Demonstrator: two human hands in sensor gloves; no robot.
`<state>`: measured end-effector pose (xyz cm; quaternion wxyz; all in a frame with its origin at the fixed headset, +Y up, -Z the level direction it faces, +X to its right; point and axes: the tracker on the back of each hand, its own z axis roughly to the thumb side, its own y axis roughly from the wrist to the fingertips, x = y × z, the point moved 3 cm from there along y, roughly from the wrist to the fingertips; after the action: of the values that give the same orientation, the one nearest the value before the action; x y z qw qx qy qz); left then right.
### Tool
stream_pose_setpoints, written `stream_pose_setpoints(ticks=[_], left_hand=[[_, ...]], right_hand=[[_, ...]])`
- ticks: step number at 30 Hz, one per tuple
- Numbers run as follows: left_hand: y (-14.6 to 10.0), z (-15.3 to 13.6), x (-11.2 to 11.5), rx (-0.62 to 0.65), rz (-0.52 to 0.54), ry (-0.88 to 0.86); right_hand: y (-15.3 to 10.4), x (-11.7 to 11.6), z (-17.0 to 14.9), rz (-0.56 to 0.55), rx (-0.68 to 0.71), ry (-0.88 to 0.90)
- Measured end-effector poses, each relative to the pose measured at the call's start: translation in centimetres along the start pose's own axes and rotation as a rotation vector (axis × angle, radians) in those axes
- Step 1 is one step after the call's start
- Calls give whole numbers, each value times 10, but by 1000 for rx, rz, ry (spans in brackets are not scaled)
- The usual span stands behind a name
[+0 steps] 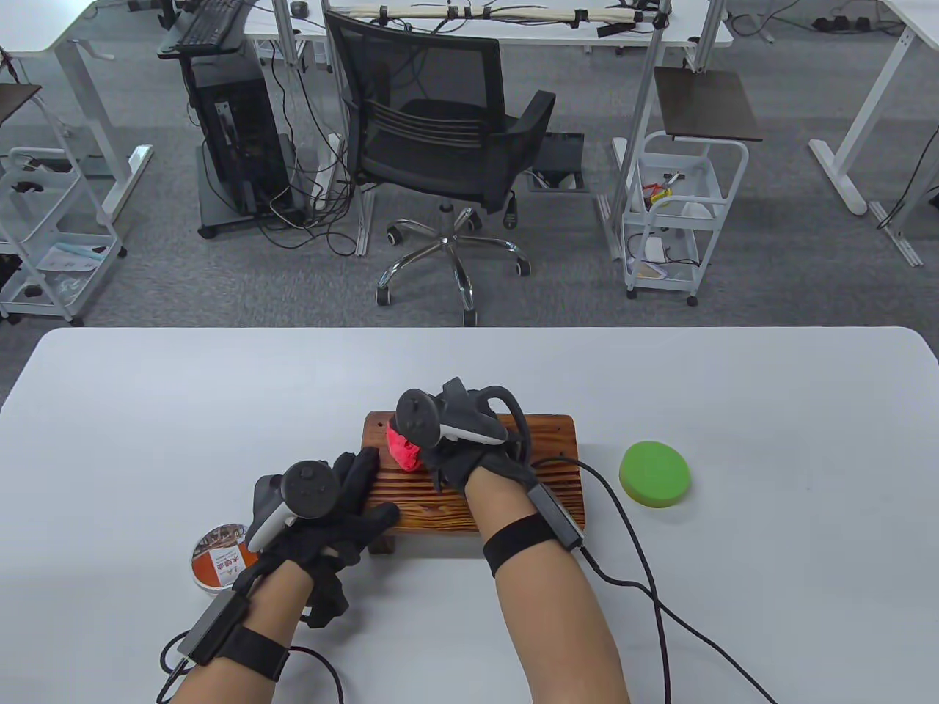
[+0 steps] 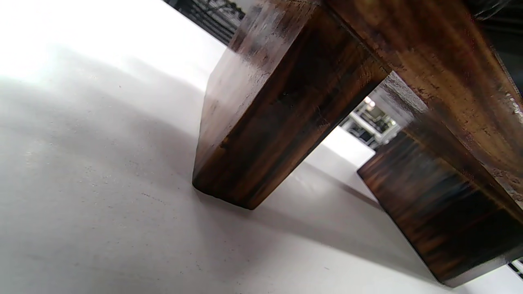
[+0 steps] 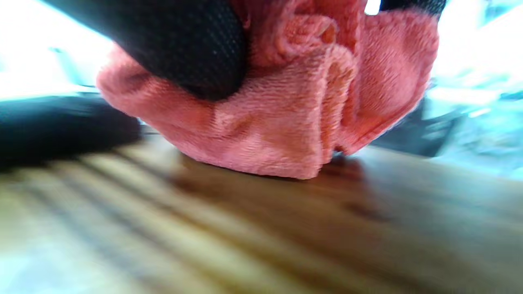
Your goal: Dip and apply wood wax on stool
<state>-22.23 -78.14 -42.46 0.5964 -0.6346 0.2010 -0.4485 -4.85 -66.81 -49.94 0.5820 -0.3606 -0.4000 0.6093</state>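
Stool [image 1: 513,469] mid-frame on counter [image 1: 770,411]. R hand [image 1: 458,447] fingers bunched round pink cloth [image 1: 403,449], pressed to top; L hand [image 1: 330,513] flat, steadying left end. Rub w/ grain, even pressure, keep stool braced.

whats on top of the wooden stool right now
A pink cloth bunched in the right hand touches the stool top near its left end, and the left hand rests on the left edge. The wood under them is covered.

Table [image 1: 770,411]: stool [image 1: 546,455], tin [image 1: 216,561], sponge [image 1: 654,474].
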Motion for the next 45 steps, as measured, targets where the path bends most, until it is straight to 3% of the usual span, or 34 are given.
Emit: stream_pose_setpoints(ticks=[2, 6, 8, 12, 15, 24, 31, 38, 45], left_hand=[[0, 0, 0, 1, 0, -1], [0, 0, 0, 0, 0, 0], [0, 0, 0, -1, 0, -2], [0, 0, 0, -2, 0, 4], [0, 0, 0, -6, -1, 7], [0, 0, -1, -18, 2, 23], [0, 0, -1, -18, 0, 26], [0, 0, -1, -17, 0, 24], [0, 0, 0, -17, -1, 22]], right_hand=[[2, -2, -3, -4, -28, 38], [-2, -2, 9, 97, 163, 62], [-3, -1, 3, 121, 190, 160], [-1, 0, -18, 123, 63, 179], [-1, 0, -30, 64, -68, 21], [-13, 0, -27, 187, 123, 185], [-15, -2, -58, 93, -110, 39], [-26, 2, -39, 192, 120, 137], [-31, -2, -89, 113, -126, 43]])
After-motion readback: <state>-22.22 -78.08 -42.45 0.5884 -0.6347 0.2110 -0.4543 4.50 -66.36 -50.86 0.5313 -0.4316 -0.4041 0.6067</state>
